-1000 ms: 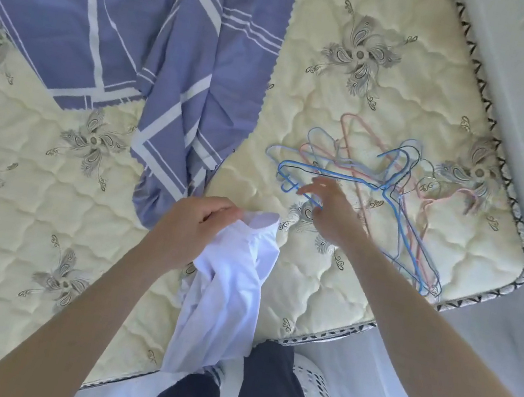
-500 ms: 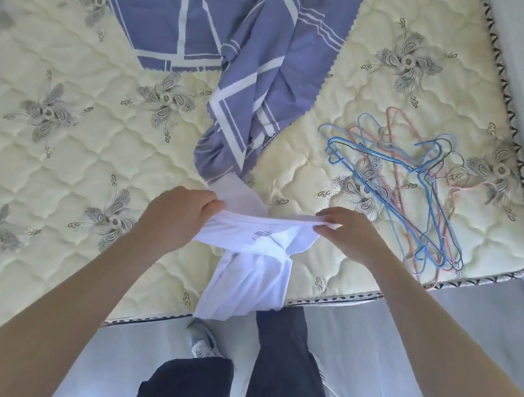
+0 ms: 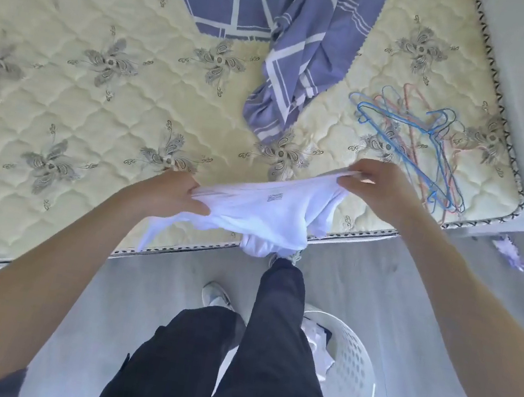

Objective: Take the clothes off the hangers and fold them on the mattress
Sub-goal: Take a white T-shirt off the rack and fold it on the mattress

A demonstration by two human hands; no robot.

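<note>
Head view: white garment point(image 3: 261, 214), thin soft knit with a small printed label, held stretched over the near edge of the mattress point(image 3: 95, 108), lower part bunched and hanging toward the floor point(image 3: 149, 283). Left hand point(image 3: 173, 192) gripping one end, fingers point(image 3: 195, 208) curled tight round the fabric; right hand point(image 3: 378, 186) pinching the other end, slightly higher. Mattress quilted, cream, with grey floral motifs and a braided rim. Wire hangers point(image 3: 412, 143), blue and pink, thin and tangled, heaped near the right corner. Blue cloth point(image 3: 299, 52) with white stripes, crumpled, draped farther back. White perforated plastic basket point(image 3: 354, 363) on the pale floor beside dark trousers point(image 3: 271, 338).
</note>
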